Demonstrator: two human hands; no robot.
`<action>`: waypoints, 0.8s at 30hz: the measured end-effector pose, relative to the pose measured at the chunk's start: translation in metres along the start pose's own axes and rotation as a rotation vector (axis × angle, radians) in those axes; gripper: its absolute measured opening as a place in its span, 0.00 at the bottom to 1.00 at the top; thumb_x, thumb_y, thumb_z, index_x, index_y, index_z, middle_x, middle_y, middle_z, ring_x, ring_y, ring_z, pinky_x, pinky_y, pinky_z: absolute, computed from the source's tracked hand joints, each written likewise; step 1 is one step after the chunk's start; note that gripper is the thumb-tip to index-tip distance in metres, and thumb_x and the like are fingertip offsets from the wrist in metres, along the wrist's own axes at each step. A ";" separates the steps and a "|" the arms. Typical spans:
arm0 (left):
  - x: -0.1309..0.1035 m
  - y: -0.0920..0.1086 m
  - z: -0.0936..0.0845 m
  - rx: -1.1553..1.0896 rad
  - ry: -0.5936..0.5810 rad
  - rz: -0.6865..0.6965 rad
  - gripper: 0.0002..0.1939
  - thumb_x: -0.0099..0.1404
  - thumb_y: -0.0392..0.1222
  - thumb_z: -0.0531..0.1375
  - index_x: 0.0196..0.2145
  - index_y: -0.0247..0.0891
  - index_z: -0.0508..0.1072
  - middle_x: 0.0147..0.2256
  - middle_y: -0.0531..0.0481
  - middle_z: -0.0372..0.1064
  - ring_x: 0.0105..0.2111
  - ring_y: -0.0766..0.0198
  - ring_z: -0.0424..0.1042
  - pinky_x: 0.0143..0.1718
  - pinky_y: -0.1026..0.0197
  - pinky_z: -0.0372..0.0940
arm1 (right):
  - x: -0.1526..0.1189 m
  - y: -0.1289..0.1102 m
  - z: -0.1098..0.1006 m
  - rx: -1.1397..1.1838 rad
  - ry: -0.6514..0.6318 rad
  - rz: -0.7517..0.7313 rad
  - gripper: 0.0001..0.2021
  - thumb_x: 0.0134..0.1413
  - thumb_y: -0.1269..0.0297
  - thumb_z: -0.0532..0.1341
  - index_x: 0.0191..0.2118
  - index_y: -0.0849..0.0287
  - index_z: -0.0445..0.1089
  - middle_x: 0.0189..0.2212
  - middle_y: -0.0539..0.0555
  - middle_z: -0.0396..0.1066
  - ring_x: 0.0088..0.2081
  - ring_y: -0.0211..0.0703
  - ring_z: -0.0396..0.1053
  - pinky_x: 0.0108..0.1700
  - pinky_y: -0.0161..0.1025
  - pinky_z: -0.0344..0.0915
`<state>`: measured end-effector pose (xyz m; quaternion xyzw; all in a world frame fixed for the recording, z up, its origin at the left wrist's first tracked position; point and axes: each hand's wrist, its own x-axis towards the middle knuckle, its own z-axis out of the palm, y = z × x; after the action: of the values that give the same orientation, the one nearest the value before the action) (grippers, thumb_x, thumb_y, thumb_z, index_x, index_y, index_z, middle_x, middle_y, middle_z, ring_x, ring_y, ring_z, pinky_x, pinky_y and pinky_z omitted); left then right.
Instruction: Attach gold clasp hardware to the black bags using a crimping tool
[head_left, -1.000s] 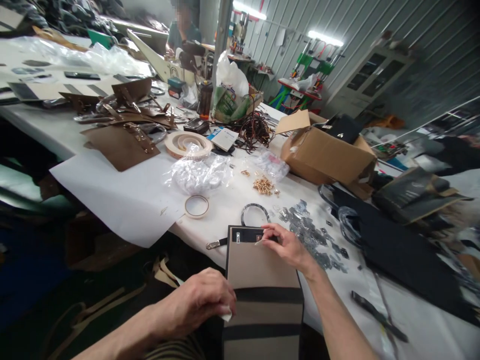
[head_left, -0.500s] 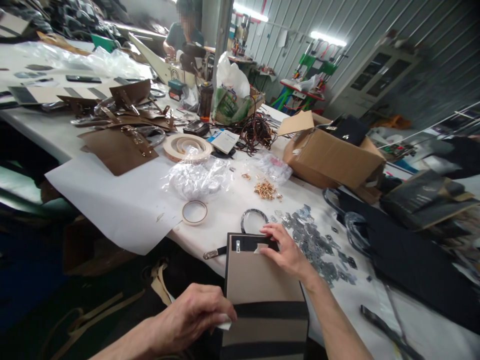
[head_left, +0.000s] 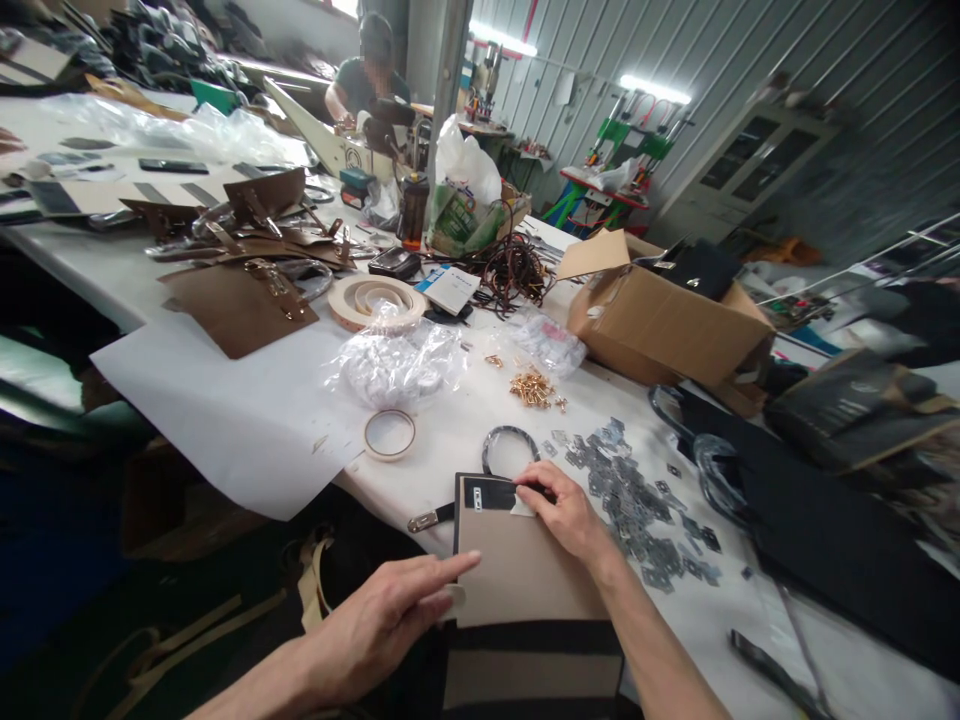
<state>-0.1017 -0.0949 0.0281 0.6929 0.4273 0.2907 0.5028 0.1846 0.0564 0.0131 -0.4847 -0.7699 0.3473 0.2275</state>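
A beige panel point(head_left: 525, 570) with black edges and black bands lies at the table's front edge. Near its top sits a black strip point(head_left: 491, 494) with a small metal plate point(head_left: 478, 498) at the left end. My right hand point(head_left: 562, 510) pinches a small whitish piece point(head_left: 523, 506) against the strip's right part. My left hand point(head_left: 405, 605) is at the panel's left edge, index finger stretched over the beige surface, with a small white piece point(head_left: 455, 600) held between thumb and the other fingers. A strap with a metal end point(head_left: 424, 521) sticks out left of the panel.
Grey metal plates point(head_left: 630, 500) lie scattered right of the panel, gold fasteners point(head_left: 532, 388) behind. A tape roll point(head_left: 389, 435), a plastic bag point(head_left: 397, 365), a cardboard box point(head_left: 667, 320) and brown leather pieces point(head_left: 240, 305) are on the table. A person point(head_left: 371, 80) sits far back.
My left hand has lifted its index finger out straight and moved slightly up the panel. My right hand's fingers have drawn closer together at the whitish piece. The view has shifted slightly.
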 end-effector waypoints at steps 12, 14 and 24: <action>0.008 0.018 -0.022 0.021 0.048 -0.082 0.34 0.77 0.41 0.48 0.76 0.45 0.40 0.43 0.49 0.72 0.41 0.60 0.71 0.50 0.57 0.65 | -0.012 0.002 0.015 0.065 0.497 0.052 0.18 0.67 0.47 0.60 0.48 0.56 0.78 0.44 0.58 0.80 0.46 0.51 0.77 0.51 0.49 0.73; 0.012 0.023 -0.025 0.071 0.027 -0.062 0.35 0.76 0.39 0.49 0.76 0.43 0.40 0.46 0.47 0.72 0.43 0.58 0.71 0.52 0.55 0.64 | -0.024 -0.019 0.004 0.091 0.633 0.073 0.18 0.66 0.48 0.62 0.50 0.56 0.77 0.45 0.58 0.80 0.45 0.51 0.77 0.51 0.49 0.74; 0.014 0.033 -0.026 0.204 -0.088 0.177 0.37 0.75 0.35 0.49 0.75 0.34 0.38 0.54 0.34 0.72 0.52 0.51 0.74 0.56 0.49 0.67 | -0.070 -0.126 0.040 -0.300 0.036 -0.446 0.14 0.68 0.59 0.63 0.56 0.53 0.75 0.49 0.59 0.79 0.50 0.52 0.78 0.54 0.48 0.75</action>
<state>-0.1070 -0.0749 0.0670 0.7876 0.3693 0.2580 0.4204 0.1126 -0.0558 0.0805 -0.3376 -0.8963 0.1619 0.2375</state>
